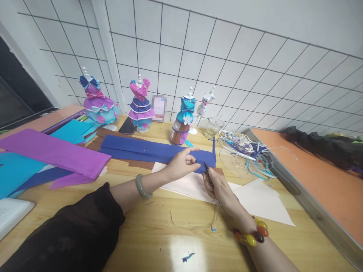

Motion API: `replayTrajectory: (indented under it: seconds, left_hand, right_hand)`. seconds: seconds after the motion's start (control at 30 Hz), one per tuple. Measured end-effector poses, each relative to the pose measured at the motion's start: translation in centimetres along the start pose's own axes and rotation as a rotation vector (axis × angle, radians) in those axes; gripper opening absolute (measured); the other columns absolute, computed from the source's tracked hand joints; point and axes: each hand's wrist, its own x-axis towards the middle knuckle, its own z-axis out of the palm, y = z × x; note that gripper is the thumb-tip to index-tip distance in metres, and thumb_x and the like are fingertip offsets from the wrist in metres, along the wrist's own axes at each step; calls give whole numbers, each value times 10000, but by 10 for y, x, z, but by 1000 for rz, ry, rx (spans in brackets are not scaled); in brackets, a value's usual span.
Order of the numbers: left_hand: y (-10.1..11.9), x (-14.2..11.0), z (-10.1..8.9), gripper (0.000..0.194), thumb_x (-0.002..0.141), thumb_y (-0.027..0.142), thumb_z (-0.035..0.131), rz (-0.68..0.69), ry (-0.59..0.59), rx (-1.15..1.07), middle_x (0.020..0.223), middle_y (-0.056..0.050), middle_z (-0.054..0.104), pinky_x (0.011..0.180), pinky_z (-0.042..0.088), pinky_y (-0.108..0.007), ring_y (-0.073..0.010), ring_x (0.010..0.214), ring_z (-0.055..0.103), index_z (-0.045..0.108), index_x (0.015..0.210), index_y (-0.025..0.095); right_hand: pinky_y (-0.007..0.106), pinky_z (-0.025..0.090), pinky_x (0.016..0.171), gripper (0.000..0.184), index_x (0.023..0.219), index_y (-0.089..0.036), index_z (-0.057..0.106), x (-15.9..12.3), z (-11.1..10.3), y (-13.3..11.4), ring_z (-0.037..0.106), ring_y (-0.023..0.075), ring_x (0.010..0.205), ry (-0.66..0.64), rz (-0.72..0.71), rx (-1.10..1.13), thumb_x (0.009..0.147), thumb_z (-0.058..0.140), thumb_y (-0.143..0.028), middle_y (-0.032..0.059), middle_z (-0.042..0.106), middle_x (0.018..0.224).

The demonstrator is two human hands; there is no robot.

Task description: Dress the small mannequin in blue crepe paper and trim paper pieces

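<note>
My left hand (184, 163) lies on a long folded strip of dark blue crepe-like material (141, 148). Its index finger and thumb stretch out apart near the strip's right end, and the other fingers curl in. My right hand (222, 189) is closed around small dark scissors (208, 175), whose handles are mostly hidden in my palm. Their pointed tip meets the blue material just right of my left thumb. A narrow blue piece (213, 145) sticks up at the strip's right end. Under the strip lie pale pink sheets (184, 185) and brown material (141, 164).
Several small dress-form figures, including a teal-topped one (187, 113), stand along the tiled wall. A glass (214, 127) and a heap of ribbon scraps (244, 145) sit at the right. Purple material (62, 153) lies left; a blue scrap (188, 257) lies in front. A grey ledge (300, 200) edges the right.
</note>
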Motion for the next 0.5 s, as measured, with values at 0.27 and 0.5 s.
replayTrajectory:
  seconds: [0.27,0.5]
  left_hand:
    - [0,0,0,578,697,229,658,-8,3,-27,642,61,501,618,386,-209,-73,616,504,442,1224,133]
    - [2,1,-3,567,706,219,649,-14,0,-19,639,69,469,580,349,-196,-55,575,467,445,1228,139]
  right_hand:
    - [192,167,352,418,706,-197,425,0,-2,4,195,57,383,4,-5,-2,907,342,-554,-85,269,495]
    - [190,157,351,407,725,-199,434,1,-1,2,177,59,389,3,3,10,903,350,-556,-88,260,498]
